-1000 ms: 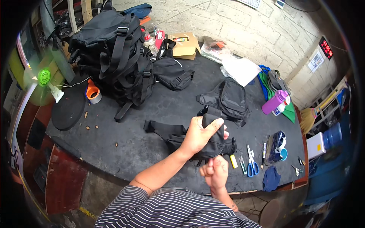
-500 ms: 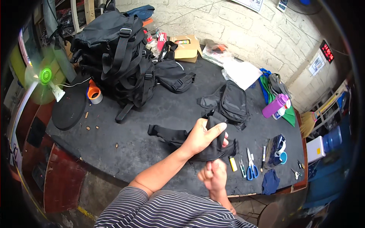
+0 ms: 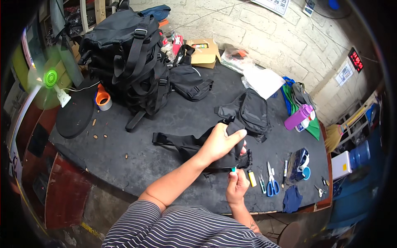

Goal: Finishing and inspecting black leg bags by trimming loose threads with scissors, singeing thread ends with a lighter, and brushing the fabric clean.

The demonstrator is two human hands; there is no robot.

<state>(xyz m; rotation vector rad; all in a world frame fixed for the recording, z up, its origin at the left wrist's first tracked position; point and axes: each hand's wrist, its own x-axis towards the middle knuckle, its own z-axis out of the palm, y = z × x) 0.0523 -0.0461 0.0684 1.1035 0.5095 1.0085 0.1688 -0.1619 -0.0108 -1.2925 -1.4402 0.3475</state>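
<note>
My left hand (image 3: 220, 144) is closed around the upper fabric of a small black bag (image 3: 194, 144), thumb on top. The bag is partly lifted, and a flat black strap end trails to the left over the table. At its near edge, my right hand (image 3: 237, 186) is closed in a pinch, thumb up. A small teal tip (image 3: 234, 169) pokes out above that thumb, against the bag's lower edge. The rest of this teal piece is hidden in the fist, so its kind cannot be made out. A black buckle (image 3: 249, 157) hangs at the bag's right side.
On the dark table (image 3: 124, 177), a yellow lighter (image 3: 252, 179), teal-handled snips (image 3: 262, 183), blue-handled scissors (image 3: 272, 184) and a marker (image 3: 285, 171) lie to the right. Another black bag (image 3: 253, 111) is beyond. Stacked black backpacks (image 3: 124, 62) stand far left, a purple bottle (image 3: 298, 117) far right.
My right hand has turned from a blurred fist to a thumb-up pinch, and the teal tip now shows. The bag's strap end has shifted left. My left hand keeps its hold.
</note>
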